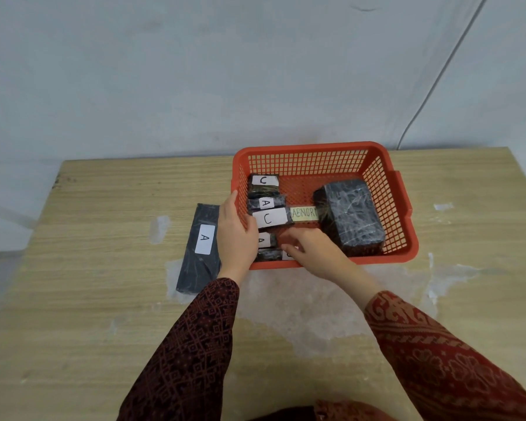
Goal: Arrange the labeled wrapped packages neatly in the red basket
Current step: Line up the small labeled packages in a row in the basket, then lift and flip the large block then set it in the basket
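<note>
Head view: red basket [389,165] sits on the wooden table [104,314]. Inside, a row of small wrapped packages runs along the left wall: C [263,181], A [266,203], C [269,218], and two more partly hidden. A large unlabelled-looking package [351,217] lies at the right. Left hand [236,235] rests open against the basket's left wall. Right hand [313,250] reaches in over the near packages; whether its fingers grip, cannot tell. Long package A [201,247] is still on the table, just left of the basket.

Step, judged: straightening the row. Next: bring in the long A, probably in the middle gap.
</note>
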Motion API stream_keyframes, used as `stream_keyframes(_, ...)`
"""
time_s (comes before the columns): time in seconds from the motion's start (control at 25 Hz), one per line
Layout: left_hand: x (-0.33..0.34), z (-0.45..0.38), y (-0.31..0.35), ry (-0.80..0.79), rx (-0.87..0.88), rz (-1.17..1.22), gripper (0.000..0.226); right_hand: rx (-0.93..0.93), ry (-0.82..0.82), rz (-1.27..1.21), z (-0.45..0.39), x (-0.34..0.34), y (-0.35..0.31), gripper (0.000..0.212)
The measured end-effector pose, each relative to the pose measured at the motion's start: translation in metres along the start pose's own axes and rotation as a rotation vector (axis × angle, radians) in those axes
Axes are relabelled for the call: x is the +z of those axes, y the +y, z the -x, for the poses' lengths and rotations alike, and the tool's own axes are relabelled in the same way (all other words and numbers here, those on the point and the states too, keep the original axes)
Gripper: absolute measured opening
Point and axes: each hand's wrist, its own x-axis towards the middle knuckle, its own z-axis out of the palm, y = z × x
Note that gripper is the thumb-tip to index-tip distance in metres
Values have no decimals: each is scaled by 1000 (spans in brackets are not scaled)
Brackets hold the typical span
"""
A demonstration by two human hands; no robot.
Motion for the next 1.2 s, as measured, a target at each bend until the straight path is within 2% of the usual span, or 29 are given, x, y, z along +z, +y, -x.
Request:
stream_keyframes(0.16,2,0,-2,-3,36,-83,54,-45,114,128,42,-4,17,24)
stream_keyframes(0.32,2,2,-1,7,118,-161,51,76,434,10,71,-20,45,9)
stream_keyframes(0.4,3,2,1,20,217,-231,45,158,551,25,75,-30,60,15)
stream_keyframes(0.44,3,2,1,22,257,-279,42,208,557,27,74,-35,65,22)
stream_keyframes(0.52,3,3,3,7,331,-396,38,322,475,35,67,-42,70,46)
stream_keyframes(0.64,5,4,11,-63,534,-620,36,512,249,84,46,-48,66,91)
stream_keyframes(0.72,9,4,20,-162,650,-714,41,576,154,116,32,-47,63,105)
stream_keyframes(0.88,36,3,45,-438,703,-681,60,604,106,103,27,-47,69,109)
stream_keyframes(0.96,61,-3,61,-551,798,-712,74,599,90,85,27,-47,73,108)
stream_keyframes(1.08,97,-23,81,-643,990,-893,86,579,87,-4,26,-47,78,106)
stream_keyframes(1.2,104,-41,89,-675,1060,-974,92,504,117,-181,31,-59,86,98)
